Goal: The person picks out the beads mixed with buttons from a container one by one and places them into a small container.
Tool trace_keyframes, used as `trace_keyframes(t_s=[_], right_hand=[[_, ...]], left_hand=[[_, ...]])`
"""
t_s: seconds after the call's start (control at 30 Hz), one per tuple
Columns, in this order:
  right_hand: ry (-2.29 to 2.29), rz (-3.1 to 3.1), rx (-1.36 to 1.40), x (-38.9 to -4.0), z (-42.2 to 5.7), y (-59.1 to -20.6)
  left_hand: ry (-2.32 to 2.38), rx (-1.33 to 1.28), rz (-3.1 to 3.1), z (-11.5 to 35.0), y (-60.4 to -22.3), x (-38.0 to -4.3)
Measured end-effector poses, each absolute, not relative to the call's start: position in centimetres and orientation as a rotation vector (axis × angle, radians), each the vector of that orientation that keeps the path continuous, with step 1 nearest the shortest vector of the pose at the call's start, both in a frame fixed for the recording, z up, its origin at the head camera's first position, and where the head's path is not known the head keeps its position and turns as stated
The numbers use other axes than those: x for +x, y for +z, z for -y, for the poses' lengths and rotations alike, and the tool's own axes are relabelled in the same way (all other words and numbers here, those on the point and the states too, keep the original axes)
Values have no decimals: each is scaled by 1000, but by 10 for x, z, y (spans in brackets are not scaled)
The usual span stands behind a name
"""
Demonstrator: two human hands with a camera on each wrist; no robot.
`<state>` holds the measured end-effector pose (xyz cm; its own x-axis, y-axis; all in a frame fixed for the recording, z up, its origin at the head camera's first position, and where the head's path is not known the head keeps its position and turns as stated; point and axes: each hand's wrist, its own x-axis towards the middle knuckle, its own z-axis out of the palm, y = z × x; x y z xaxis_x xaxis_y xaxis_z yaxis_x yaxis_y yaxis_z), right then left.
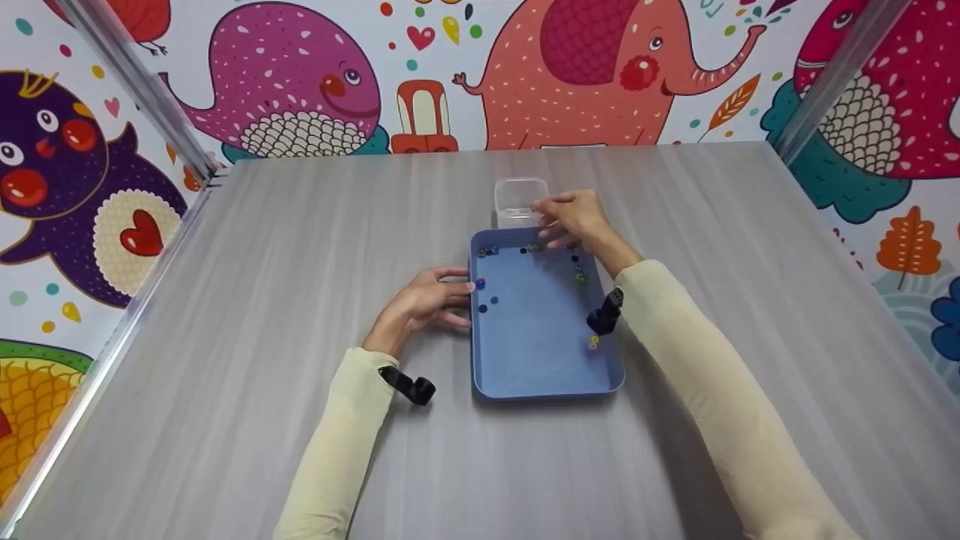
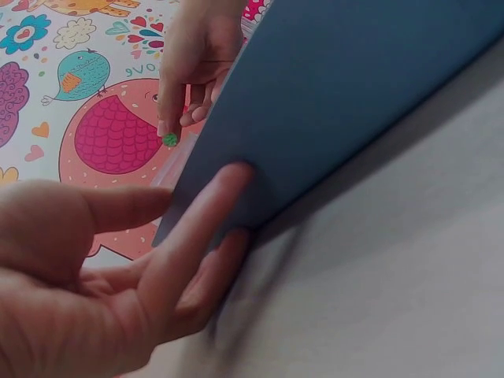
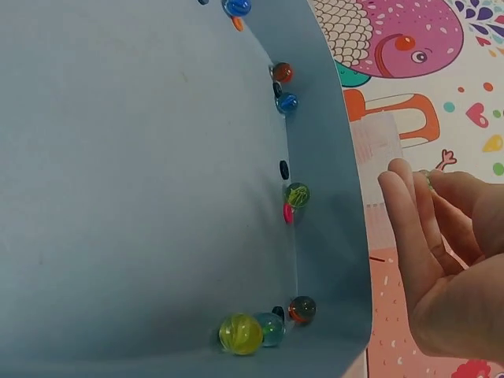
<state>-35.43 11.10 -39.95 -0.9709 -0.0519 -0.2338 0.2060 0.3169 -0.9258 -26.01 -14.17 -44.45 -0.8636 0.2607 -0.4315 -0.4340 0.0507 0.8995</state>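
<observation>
My left hand (image 1: 431, 296) is at the left side of a blue tray (image 1: 540, 391); its thumb is at the rim and its extended fingers (image 2: 201, 224) touch the outer wall. Over the far end of the tray, my right hand (image 1: 574, 217) pinches a small round green piece (image 2: 170, 139) between thumb and forefinger, beside a clear plastic box (image 1: 510, 191). Glass marbles (image 3: 241, 334) and small flat round pieces (image 3: 284, 169) lie in the tray, mostly along its walls. A green-swirled marble (image 3: 298, 195) rests at the wall against a pink piece (image 3: 288, 213).
The tray and box stand on a grey wood-grain table (image 1: 300, 262). Metal posts (image 1: 142, 82) and cartoon-printed panels (image 1: 435, 45) border its back and sides. A black wrist camera (image 1: 409, 386) sticks out from the left sleeve, another (image 1: 604, 313) from the right sleeve over the tray.
</observation>
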Motion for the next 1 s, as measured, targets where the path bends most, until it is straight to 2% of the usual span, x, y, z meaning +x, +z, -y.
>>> trace_keyframes(t_s=[1.0], right_hand=[[-1723,-2434,171,-355,-108,-408]], left_hand=[[1860,-164,-1853,142,-445,-260]])
